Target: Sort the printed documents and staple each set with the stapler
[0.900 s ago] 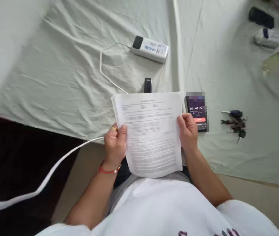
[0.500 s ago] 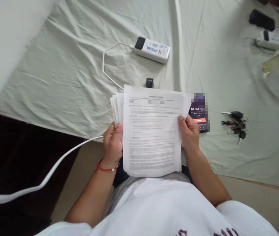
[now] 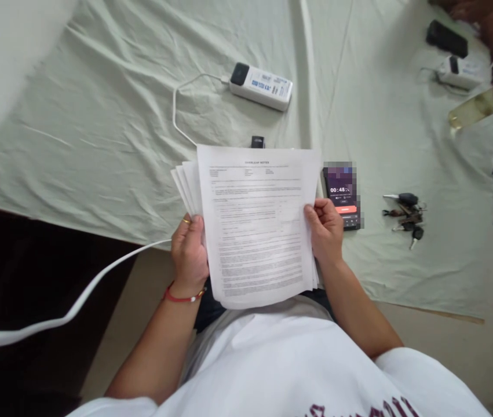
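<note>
Gripping fanned white printed paper sheets [image 3: 257, 231] in left hand [image 3: 189, 253] and right hand [image 3: 327, 230], fingers clamped on opposite side edges, near small black, apparently plastic object [image 3: 258, 141].

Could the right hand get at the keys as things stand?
Probably, if it lets go of the papers: the right hand grips their edge. The keys look uncovered on the cloth, with only the flat phone partly between.

Soft, diffuse light — dark lower left, wide-angle edge stretch, blurry upper right, papers [image 3: 258, 231] finely printed, illegible
</note>
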`<action>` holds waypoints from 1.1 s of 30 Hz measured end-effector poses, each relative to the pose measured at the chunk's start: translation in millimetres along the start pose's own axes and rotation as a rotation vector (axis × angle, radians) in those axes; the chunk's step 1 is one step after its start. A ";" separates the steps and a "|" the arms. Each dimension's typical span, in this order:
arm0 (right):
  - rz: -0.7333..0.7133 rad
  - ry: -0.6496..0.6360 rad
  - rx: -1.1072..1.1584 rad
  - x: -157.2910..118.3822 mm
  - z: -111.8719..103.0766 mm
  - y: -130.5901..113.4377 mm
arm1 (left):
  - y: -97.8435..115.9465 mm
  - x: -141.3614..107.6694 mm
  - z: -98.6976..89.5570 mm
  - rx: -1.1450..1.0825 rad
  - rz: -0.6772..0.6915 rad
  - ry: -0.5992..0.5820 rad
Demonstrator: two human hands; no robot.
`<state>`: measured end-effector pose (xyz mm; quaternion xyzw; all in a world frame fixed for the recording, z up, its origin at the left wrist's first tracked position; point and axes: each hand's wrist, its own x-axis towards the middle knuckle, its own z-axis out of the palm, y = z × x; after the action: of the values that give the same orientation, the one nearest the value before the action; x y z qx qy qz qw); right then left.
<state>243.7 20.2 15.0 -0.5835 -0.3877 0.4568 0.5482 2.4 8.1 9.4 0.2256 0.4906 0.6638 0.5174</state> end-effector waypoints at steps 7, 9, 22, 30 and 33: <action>-0.209 0.106 -0.159 -3.7 -2.4 1.8 | 0.0 2.1 -2.3 -0.006 0.005 0.097; -0.362 0.117 -0.291 -6.1 -3.0 2.0 | 1.4 1.2 -1.6 0.042 -0.010 0.039; -0.229 0.364 -0.011 2.7 -20.8 -4.5 | -4.3 2.2 0.1 0.123 -0.016 -0.110; -0.058 0.242 0.145 12.6 -26.2 -5.3 | -4.7 3.1 0.5 0.134 -0.012 -0.142; -0.057 0.273 0.181 12.3 -24.7 -5.0 | -5.5 3.2 0.2 0.145 -0.019 -0.149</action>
<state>271.1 25.4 18.1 -0.5773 -0.2832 0.3906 0.6588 3.9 10.9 3.9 0.3065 0.4996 0.6032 0.5409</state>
